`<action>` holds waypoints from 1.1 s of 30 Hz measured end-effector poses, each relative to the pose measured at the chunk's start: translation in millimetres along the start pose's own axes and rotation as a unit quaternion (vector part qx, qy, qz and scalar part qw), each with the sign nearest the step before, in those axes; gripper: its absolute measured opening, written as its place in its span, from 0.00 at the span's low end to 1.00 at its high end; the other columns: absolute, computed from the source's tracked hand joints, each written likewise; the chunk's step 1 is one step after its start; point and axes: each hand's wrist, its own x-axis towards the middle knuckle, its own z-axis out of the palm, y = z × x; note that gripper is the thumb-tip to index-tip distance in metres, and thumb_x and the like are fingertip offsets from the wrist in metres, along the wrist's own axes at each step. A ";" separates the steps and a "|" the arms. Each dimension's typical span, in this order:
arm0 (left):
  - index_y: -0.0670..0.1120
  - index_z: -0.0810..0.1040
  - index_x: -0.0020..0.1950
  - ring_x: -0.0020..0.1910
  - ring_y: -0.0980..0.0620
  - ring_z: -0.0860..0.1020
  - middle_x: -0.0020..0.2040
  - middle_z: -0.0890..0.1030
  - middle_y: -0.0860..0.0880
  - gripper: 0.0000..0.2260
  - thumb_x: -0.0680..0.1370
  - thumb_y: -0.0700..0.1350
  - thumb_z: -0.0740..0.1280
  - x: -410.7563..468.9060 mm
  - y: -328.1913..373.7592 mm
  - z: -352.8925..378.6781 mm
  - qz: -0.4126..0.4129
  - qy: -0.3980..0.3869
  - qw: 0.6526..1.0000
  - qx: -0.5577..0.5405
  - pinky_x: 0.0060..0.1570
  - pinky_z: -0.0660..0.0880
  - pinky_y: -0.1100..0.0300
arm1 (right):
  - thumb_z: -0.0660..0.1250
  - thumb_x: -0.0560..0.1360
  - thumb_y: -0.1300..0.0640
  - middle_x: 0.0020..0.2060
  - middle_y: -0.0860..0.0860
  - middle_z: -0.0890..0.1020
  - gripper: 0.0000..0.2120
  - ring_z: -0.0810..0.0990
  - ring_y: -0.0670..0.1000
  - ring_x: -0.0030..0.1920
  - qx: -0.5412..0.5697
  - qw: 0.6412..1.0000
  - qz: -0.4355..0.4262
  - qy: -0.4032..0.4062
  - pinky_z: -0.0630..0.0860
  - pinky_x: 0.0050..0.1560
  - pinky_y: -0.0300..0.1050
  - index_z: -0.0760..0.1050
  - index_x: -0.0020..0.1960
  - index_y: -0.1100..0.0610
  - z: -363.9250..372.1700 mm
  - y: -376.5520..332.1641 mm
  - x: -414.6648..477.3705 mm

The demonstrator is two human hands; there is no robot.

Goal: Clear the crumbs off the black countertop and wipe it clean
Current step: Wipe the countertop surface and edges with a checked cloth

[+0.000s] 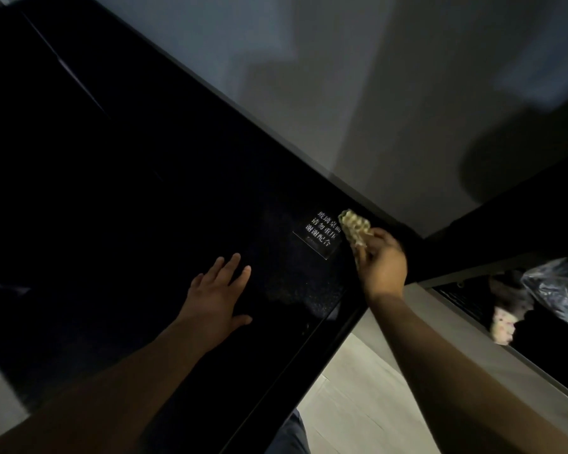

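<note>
Left hand (218, 291) lies flat, fingers spread, on the glossy black glass worktop (128, 208). Right hand (382, 262) grips a crumpled pale yellow waffle-textured cloth (354, 226) near the far edge, just beside a small clear sign with white lettering (318, 233). Fine pale crumbs (289, 276) speckle the surface between both hands.

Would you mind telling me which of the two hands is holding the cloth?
The right hand grips the cloth by the sign; the left hand lies flat, empty, on the countertop.
</note>
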 end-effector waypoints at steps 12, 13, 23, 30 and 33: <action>0.53 0.42 0.77 0.76 0.48 0.38 0.77 0.36 0.51 0.41 0.74 0.60 0.65 -1.4 0.8 0.6 -0.002 0.003 1.000 -0.028 0.73 0.46 0.47 | 0.69 0.70 0.68 0.48 0.43 0.77 0.14 0.76 0.46 0.51 0.078 0.990 -0.068 -0.091 0.68 0.50 0.31 0.83 0.50 0.53 13.9 -11.3 -105.4; 0.53 0.42 0.77 0.76 0.48 0.38 0.77 0.36 0.50 0.41 0.74 0.60 0.65 -1.4 1.0 0.9 -0.002 0.002 1.000 -0.028 0.73 0.46 0.47 | 0.68 0.70 0.69 0.48 0.45 0.77 0.13 0.77 0.47 0.50 0.092 0.992 -0.061 -0.067 0.70 0.50 0.33 0.83 0.49 0.54 7.8 -12.8 -99.5; 0.53 0.41 0.77 0.76 0.47 0.36 0.77 0.34 0.50 0.40 0.76 0.60 0.63 -0.3 1.1 4.4 -0.006 -0.003 1.000 -0.019 0.74 0.45 0.47 | 0.65 0.77 0.60 0.58 0.59 0.77 0.10 0.76 0.60 0.57 0.009 0.998 0.054 0.019 0.71 0.59 0.45 0.80 0.56 0.62 -10.4 8.6 12.0; 0.53 0.41 0.77 0.76 0.48 0.36 0.77 0.34 0.50 0.40 0.76 0.59 0.64 -1.6 1.0 4.2 -0.003 0.004 0.999 -0.032 0.74 0.45 0.47 | 0.69 0.65 0.73 0.48 0.57 0.78 0.13 0.75 0.57 0.49 -0.007 0.998 -0.063 0.003 0.65 0.49 0.36 0.82 0.47 0.62 19.1 -14.0 -81.8; 0.53 0.41 0.77 0.76 0.48 0.37 0.77 0.35 0.50 0.40 0.76 0.59 0.64 -2.3 2.0 3.4 0.000 0.007 1.000 -0.029 0.74 0.45 0.47 | 0.69 0.68 0.70 0.48 0.47 0.76 0.14 0.75 0.49 0.49 0.040 0.995 -0.056 -0.068 0.64 0.49 0.25 0.83 0.50 0.57 27.8 -19.3 -125.3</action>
